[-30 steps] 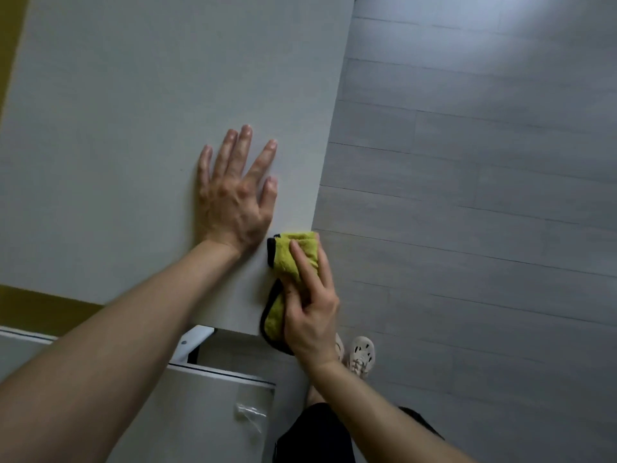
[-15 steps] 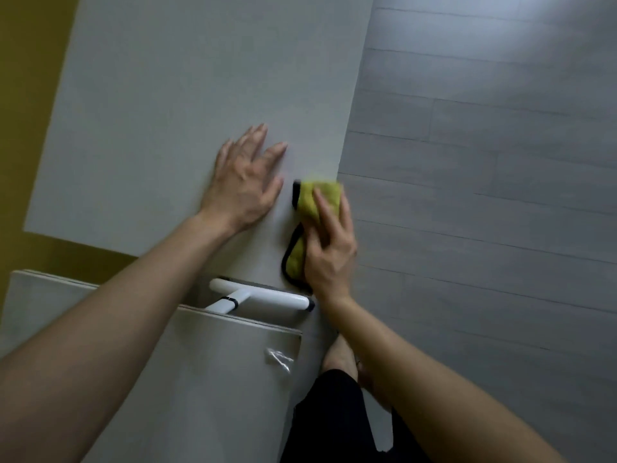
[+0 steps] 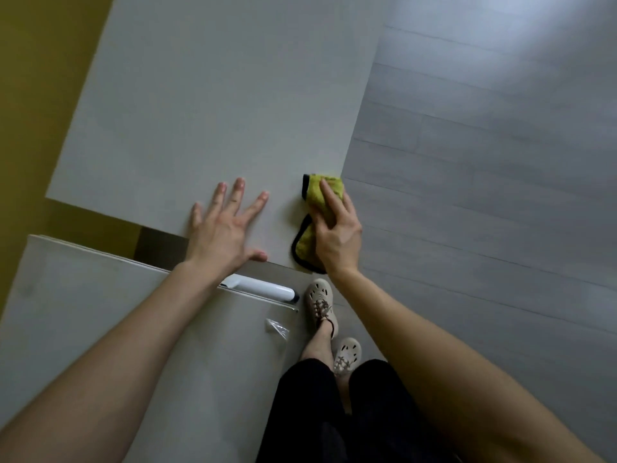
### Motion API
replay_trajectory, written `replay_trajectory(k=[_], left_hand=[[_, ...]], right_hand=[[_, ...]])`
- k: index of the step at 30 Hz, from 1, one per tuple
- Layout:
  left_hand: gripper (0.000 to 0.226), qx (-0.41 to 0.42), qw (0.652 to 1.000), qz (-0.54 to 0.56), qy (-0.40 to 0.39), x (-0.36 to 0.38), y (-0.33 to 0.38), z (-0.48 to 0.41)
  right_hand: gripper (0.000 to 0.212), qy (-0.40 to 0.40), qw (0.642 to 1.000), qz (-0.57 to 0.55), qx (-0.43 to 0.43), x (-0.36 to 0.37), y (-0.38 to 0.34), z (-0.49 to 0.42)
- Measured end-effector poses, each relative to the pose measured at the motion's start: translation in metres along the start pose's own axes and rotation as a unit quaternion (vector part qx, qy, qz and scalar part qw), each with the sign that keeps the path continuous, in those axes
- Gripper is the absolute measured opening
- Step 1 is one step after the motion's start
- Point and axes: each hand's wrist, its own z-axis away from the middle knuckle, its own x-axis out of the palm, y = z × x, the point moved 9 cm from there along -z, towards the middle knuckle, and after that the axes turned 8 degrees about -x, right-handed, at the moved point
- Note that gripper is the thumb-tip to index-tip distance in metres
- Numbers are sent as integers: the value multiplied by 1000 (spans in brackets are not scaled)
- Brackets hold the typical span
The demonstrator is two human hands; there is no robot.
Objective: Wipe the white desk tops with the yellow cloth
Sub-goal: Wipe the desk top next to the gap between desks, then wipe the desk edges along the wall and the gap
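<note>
Nearer bench [image 3: 100, 312] lying apart from both hands, likely waiting for wiping. Left hand [image 3: 222, 233] spreading flat, fingers apart, bracing on farther bench [image 3: 217, 95] by near edge, holding nothing. Right hand [image 3: 337, 235] pressing bunched yellow cloth [image 3: 314, 195] at near right corner, fingers fairly straight. Judging wiping early; most surface beyond looking undone.

Yellow cloth [image 3: 316, 192] partly under right hand [image 3: 337, 235], desk top [image 3: 217, 95] cropped above
</note>
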Motion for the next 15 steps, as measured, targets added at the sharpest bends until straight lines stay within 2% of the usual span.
replay_trajectory(k=[3, 6, 8, 9, 12, 14, 15], left_hand=[[132, -5, 1000, 7, -7, 3, 2, -6], [134, -14, 999, 9, -27, 7, -1, -11], [133, -15, 999, 5, -37, 7, -1, -11], [133, -14, 999, 1, -45, 6, -1, -11], [130, -26, 995, 26, -90, 2, -1, -11], [112, -39, 980, 149, -127, -8, 4, -11], [96, -38, 953, 261, -148, -18, 13, -8]], right_hand=[[64, -141, 988, 54, -25, -4, 11, 71], [81, -243, 956, 162, -16, -16, 17, 79], [91, -246, 952, 181, 17, -32, 10, 66], [88, -234, 954, 183, 26, -42, 3, 57], [59, -204, 960, 193, -8, -72, -34, 29], [52, -204, 959, 192, -45, -86, -67, 14], [50, -209, 955, 200, -63, -93, -84, 7]])
